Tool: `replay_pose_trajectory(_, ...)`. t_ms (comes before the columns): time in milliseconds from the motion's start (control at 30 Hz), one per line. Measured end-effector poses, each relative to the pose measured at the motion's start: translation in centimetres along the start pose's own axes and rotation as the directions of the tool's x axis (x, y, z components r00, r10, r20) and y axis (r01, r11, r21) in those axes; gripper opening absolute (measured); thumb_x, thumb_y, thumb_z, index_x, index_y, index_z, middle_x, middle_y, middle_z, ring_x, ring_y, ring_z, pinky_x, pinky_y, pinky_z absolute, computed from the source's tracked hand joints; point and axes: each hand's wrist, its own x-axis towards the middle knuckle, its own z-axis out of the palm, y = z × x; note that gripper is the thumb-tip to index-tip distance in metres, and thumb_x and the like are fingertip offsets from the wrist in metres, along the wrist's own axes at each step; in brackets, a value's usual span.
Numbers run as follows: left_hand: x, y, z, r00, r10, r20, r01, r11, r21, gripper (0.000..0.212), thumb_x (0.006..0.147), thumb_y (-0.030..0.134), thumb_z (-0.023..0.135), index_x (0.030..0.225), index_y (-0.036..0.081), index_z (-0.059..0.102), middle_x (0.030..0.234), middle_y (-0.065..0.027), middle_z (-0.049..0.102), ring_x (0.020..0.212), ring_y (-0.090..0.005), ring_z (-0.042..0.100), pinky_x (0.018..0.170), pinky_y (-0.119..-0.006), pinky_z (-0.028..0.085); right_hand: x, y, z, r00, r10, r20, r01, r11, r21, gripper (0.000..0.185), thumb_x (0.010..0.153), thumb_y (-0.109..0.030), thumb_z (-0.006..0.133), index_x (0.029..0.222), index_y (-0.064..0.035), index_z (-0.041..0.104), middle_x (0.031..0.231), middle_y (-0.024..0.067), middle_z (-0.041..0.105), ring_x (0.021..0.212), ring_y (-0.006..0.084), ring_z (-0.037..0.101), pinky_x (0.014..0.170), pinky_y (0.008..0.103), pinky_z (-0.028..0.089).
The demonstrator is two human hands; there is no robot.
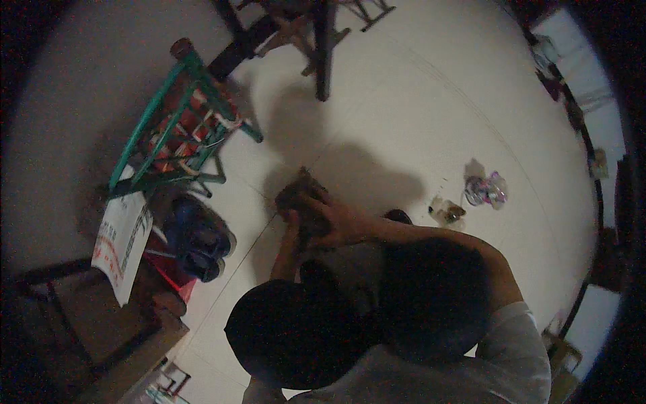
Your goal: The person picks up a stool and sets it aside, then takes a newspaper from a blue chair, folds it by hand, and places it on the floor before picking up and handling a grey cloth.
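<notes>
Between the bent knees, close above the floor, both hands are on a dark object [312, 224] whose kind the dim light does not settle. My right hand [339, 217] reaches across from the right, with its fingers spread over the top of it. From below, my left hand [290, 222] grips its left side; that hand is partly in shadow, and few of its fingers show. The object's lower part is hidden by the hands and knees.
A green-framed rack [151, 131] holding reddish items stands at upper left. Dark blue shoes [199, 237] lie beside a printed white sheet [121, 242] and a brown box [96, 313]. Dark furniture legs [323, 55] stand ahead. Crumpled clear plastic [487, 190] and a small brownish item [446, 212] lie right.
</notes>
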Motion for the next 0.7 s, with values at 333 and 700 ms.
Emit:
replay_pose_trajectory(333,-4.5,0.5,3.2,0.984,-0.068,-0.164,0.129,0.907,0.401,0.041,0.101,0.019,0.060,0.140,0.006,0.052,0.122,-0.0120,0.063,0.117,-0.0245,0.061,0.101,-0.041,0.050,2.7,10.0,3.1,0.882,-0.462,0.098,0.442,0.735,-0.514,0.049,0.082,-0.033,0.073,0.128,-0.0167,0.067,0.154,0.0115,0.046,0.147,0.0391,0.036,0.109,0.0545,0.046)
replay_pose_trajectory(700,-5.0,1.9,12.2,0.934,-0.319,-0.161,0.332,0.613,0.717,0.029,0.101,0.017,0.059,0.126,0.004,0.061,0.115,-0.0118,0.065,0.111,-0.0236,0.062,0.097,-0.040,0.050,7.5,27.2,-5.4,0.816,-0.067,-0.574,0.088,0.996,0.009,0.031,0.097,-0.021,0.058,0.126,-0.0171,0.069,0.143,0.0094,0.057,0.135,0.0332,0.050,0.107,0.0482,0.047)
